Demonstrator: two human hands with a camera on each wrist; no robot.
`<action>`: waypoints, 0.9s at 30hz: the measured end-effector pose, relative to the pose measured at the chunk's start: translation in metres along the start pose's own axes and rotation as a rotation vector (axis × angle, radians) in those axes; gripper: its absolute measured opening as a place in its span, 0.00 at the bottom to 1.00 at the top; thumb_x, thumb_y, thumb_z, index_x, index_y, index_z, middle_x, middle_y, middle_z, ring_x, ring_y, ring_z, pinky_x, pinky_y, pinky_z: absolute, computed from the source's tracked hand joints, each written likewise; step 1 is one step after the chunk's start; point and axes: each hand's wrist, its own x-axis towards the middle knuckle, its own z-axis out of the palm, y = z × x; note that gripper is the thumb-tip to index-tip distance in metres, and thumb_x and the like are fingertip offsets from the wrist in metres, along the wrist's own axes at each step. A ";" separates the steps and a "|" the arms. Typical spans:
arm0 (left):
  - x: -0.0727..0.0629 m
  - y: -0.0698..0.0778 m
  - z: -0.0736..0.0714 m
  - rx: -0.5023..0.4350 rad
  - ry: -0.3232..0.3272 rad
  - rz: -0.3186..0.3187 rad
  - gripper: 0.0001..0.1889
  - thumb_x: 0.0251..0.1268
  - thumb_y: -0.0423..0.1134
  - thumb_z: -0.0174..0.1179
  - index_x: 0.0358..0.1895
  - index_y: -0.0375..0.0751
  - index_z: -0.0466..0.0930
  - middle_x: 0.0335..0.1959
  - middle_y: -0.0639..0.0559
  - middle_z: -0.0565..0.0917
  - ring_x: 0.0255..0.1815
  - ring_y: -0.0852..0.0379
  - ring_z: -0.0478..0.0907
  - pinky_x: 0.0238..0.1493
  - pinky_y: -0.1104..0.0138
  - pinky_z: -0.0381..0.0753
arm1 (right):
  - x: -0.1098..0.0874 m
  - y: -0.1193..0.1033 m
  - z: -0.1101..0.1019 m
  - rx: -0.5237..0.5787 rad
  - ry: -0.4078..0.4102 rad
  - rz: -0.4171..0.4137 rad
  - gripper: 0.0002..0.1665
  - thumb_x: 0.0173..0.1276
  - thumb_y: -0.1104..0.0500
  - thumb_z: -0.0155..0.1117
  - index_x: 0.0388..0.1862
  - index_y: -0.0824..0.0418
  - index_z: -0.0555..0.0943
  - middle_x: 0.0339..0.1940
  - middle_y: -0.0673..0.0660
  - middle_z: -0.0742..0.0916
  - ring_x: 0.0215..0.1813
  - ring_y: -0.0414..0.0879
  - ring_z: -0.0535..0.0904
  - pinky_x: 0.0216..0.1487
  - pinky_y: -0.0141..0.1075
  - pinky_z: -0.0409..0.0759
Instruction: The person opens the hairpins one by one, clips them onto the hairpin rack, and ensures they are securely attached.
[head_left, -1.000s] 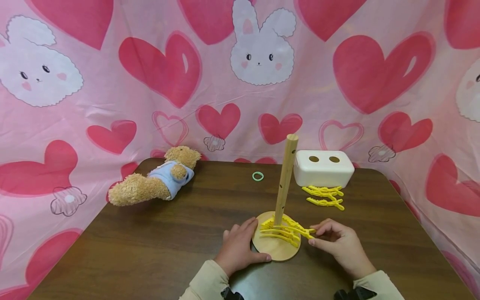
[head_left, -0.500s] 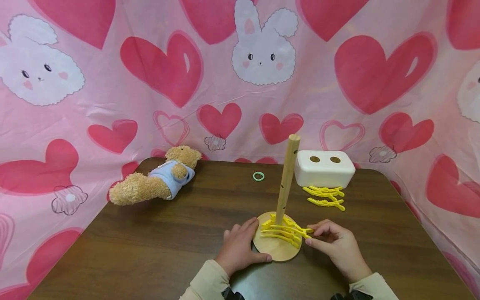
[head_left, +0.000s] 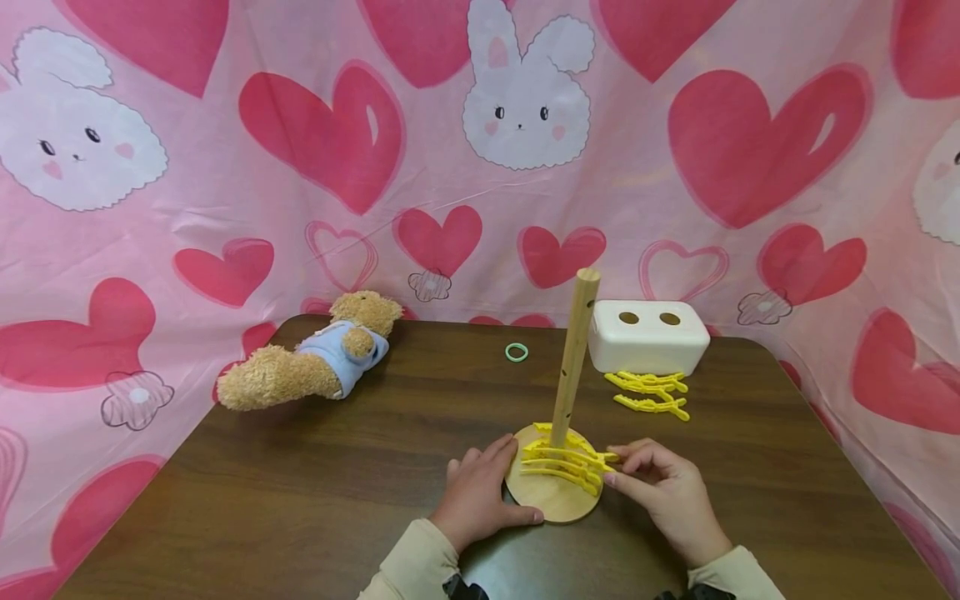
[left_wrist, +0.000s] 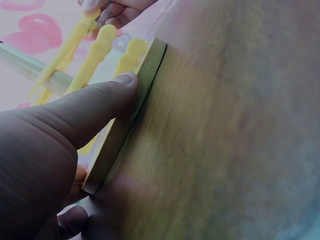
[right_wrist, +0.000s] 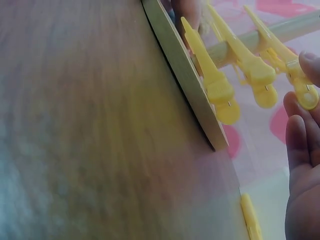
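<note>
A wooden stand has an upright pole (head_left: 576, 358) on a round base (head_left: 558, 506). My left hand (head_left: 480, 496) holds the base at its left edge, thumb at the near rim and fingers along the far side. Between thumb and fingers, my right hand (head_left: 667, 492) pinches the tail end of a yellow alligator hair clip (right_wrist: 296, 74). That clip's long arms reach across the pole, above the other clips. Two more yellow hair clips, a lower one (right_wrist: 217, 90) and a middle one (right_wrist: 256, 72), sit at the pole's foot, close over the base.
Behind the stand at the right is a white box (head_left: 648, 346) with two round holes. Several yellow hair clips (head_left: 651, 404) lie before it. A green ring (head_left: 516, 352) lies at the back. A teddy bear (head_left: 330, 358) in blue lies at the left.
My right hand has moved a little to the left, bringing the pinched hair clip further across the pole. The left hand stays in place on the base.
</note>
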 end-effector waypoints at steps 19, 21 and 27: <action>0.001 -0.001 0.000 0.000 -0.010 0.003 0.56 0.42 0.72 0.72 0.76 0.49 0.66 0.75 0.55 0.68 0.46 0.56 0.67 0.41 0.59 0.57 | -0.001 -0.002 0.015 -0.019 0.038 -0.005 0.14 0.55 0.67 0.79 0.26 0.62 0.79 0.43 0.62 0.89 0.49 0.38 0.86 0.47 0.29 0.81; 0.001 -0.001 0.000 -0.001 -0.009 0.005 0.56 0.42 0.72 0.72 0.76 0.49 0.66 0.75 0.55 0.68 0.46 0.56 0.67 0.41 0.59 0.57 | -0.001 -0.003 0.016 -0.011 0.045 0.004 0.13 0.55 0.67 0.79 0.26 0.62 0.79 0.44 0.64 0.89 0.49 0.38 0.86 0.48 0.29 0.81; 0.001 -0.001 0.000 -0.002 -0.012 0.003 0.55 0.42 0.72 0.72 0.76 0.50 0.66 0.75 0.55 0.68 0.46 0.56 0.67 0.41 0.59 0.57 | -0.001 -0.004 0.016 -0.010 0.046 0.019 0.10 0.57 0.66 0.78 0.29 0.64 0.81 0.47 0.63 0.89 0.50 0.37 0.85 0.49 0.29 0.80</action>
